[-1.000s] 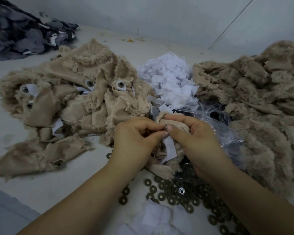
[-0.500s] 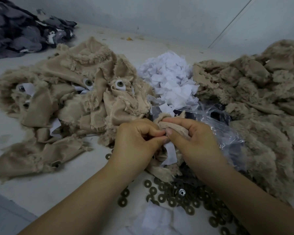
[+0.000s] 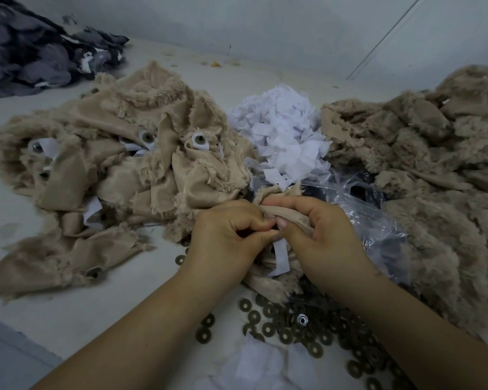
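Observation:
A beige plush fabric piece [image 3: 292,215] is held between both hands at the middle of the table, inside out, with a white strip [image 3: 281,256] hanging from it. My left hand [image 3: 226,237] has its fingers curled, pinching the fabric where the strip sits. My right hand [image 3: 321,235] grips the fabric's top fold, thumb against the left thumb. What lies between the fingertips is hidden.
A heap of beige plush pieces with fitted eyes [image 3: 119,170] lies to the left. Another beige fur heap [image 3: 434,164] fills the right. White paper scraps [image 3: 285,130], a clear plastic bag [image 3: 372,220], several brown washers [image 3: 307,330] and dark grey fabric [image 3: 31,43] surround the hands.
Both hands stayed together on the fabric piece, fingers working slightly closer at the pinch. The view shifted a little; nothing was released.

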The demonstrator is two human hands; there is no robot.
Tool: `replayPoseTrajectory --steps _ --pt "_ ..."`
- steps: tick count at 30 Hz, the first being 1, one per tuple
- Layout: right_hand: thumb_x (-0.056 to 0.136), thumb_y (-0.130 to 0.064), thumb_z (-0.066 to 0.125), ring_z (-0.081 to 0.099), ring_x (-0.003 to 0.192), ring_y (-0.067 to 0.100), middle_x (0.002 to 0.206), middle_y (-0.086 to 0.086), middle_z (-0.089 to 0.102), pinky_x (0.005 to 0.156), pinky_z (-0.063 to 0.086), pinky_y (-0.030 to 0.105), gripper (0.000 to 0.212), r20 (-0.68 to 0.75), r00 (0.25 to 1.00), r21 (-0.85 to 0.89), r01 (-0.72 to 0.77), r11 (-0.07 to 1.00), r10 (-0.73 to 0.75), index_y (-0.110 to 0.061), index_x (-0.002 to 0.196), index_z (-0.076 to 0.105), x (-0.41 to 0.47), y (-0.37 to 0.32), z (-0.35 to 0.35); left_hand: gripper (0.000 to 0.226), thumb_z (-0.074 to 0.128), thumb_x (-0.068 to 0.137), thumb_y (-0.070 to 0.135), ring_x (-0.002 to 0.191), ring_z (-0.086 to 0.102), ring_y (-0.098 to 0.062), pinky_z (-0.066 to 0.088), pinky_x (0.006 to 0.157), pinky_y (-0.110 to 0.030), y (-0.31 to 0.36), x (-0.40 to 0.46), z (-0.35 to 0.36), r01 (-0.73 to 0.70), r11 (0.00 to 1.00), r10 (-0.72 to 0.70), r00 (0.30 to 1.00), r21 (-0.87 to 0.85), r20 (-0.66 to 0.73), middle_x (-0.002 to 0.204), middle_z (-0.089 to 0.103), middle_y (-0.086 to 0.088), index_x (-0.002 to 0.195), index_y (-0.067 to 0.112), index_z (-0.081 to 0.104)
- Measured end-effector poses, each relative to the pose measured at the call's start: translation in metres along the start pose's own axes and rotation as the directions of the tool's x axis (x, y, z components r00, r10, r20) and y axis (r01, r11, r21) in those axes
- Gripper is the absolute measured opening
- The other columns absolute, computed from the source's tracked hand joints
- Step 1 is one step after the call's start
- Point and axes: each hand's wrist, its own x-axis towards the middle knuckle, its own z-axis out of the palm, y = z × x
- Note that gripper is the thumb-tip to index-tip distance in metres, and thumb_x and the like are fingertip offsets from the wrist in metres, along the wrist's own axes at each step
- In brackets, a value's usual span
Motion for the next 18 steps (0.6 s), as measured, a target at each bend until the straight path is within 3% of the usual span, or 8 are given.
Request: replayPoseTrajectory --steps 3,5,7,9,13,15,18 --pt "0.094 0.004 0.058 0.068 0.096 -0.004 0.099 -0.009 0.075 0.08 0.051 0.009 0.03 0.006 0.999 0.137 -0.037 0.99 0.037 -0.022 0.104 0.071 0.003 0.002 0.0 0.008 0.08 0.074 0.003 0.074 0.066 -0.007 0.053 0.071 -0.016 0.001 0.001 0.001 -0.035 0.999 0.036 0.998 0.032 -0.049 0.077 0.07 -0.002 0.081 0.005 0.077" --pt "0.096 0.0 0.058 0.071 0.101 0.009 0.104 -0.001 0.077 0.085 0.056 0.021 0.026 -0.008 0.996 0.271 -0.086 0.959 0.092 -0.016 0.111 0.071 0.006 0.004 -0.003 0.017 0.078 0.077 0.005 0.08 0.065 -0.004 0.051 0.073 -0.012 0.004 0.002 0.0 -0.034 0.998 0.038 0.996 0.049 -0.076 0.083 0.07 0.001 0.094 0.01 0.076" --pt "0.098 -0.005 0.055 0.073 0.1 0.02 0.104 0.003 0.077 0.084 0.059 0.031 0.023 -0.039 0.982 0.406 -0.154 0.901 0.185 -0.016 0.109 0.072 0.011 0.005 -0.008 0.025 0.077 0.08 0.008 0.086 0.065 -0.002 0.05 0.077 -0.012 0.006 0.002 -0.004 0.049 0.998 -0.046 0.995 0.037 -0.087 0.091 0.07 0.006 0.103 0.017 0.074" --pt "0.101 -0.009 0.052 0.074 0.096 0.024 0.102 0.007 0.077 0.08 0.06 0.033 0.025 -0.041 0.965 0.503 -0.205 0.84 0.26 -0.017 0.104 0.075 0.014 0.005 -0.011 0.029 0.077 0.082 0.014 0.087 0.065 -0.004 0.053 0.077 -0.018 0.007 0.002 -0.008 0.169 0.986 -0.169 0.982 -0.007 -0.088 0.095 0.069 0.01 0.108 0.026 0.071" --pt "0.099 -0.016 0.052 0.071 0.103 0.033 0.112 0.019 0.073 0.087 0.058 0.044 0.026 0.084 0.957 0.639 -0.265 0.722 0.277 -0.008 0.114 0.072 0.014 0.004 -0.009 0.039 0.078 0.081 0.027 0.099 0.059 0.008 0.048 0.081 -0.008 0.01 0.004 -0.012 0.207 0.97 -0.216 0.975 0.129 0.06 0.106 0.062 0.023 0.116 0.035 0.063" --pt "0.091 -0.017 0.06 0.072 0.1 0.033 0.11 0.02 0.073 0.082 0.06 0.041 0.025 0.103 0.955 0.664 -0.275 0.695 0.279 -0.007 0.11 0.073 0.014 0.004 -0.009 0.029 0.077 0.082 0.022 0.093 0.061 0.004 0.048 0.078 -0.011 0.009 0.005 -0.013 0.21 0.962 -0.23 0.968 0.175 0.104 0.1 0.064 0.02 0.106 0.034 0.067" --pt "0.094 -0.01 0.058 0.073 0.095 0.029 0.106 0.017 0.075 0.077 0.06 0.037 0.021 0.064 0.94 0.645 -0.295 0.705 0.335 -0.007 0.108 0.072 0.016 0.007 -0.011 0.007 0.075 0.083 0.012 0.075 0.061 -0.004 0.047 0.065 -0.015 0.009 0.01 -0.015 0.219 0.954 -0.231 0.972 0.207 0.036 0.08 0.066 0.01 0.084 0.02 0.074"
